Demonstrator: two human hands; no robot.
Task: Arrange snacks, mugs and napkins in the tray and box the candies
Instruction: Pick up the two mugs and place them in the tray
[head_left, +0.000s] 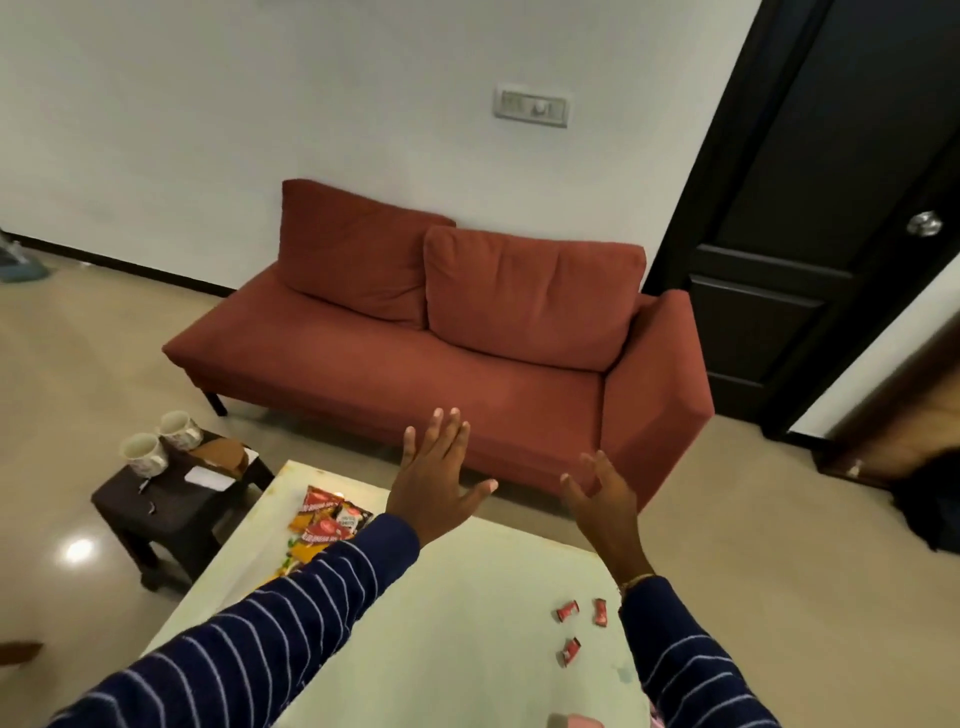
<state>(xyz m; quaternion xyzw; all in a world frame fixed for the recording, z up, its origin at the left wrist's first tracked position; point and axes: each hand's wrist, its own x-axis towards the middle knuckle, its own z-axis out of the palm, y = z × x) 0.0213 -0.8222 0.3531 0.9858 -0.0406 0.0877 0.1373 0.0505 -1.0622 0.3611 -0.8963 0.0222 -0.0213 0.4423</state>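
Observation:
My left hand and my right hand are raised above the far edge of the pale table, fingers spread, holding nothing. Red and orange snack packets lie in a pile on the table's left side, partly hidden under my left sleeve. Three red wrapped candies lie on the table's right side, near my right sleeve. Two white mugs stand on a small dark stool left of the table, beside white napkins and a brown item.
A red sofa stands against the white wall right behind the table. A dark door is at the right. Shiny beige floor surrounds the table and stool. A dark bag lies on the floor at far right.

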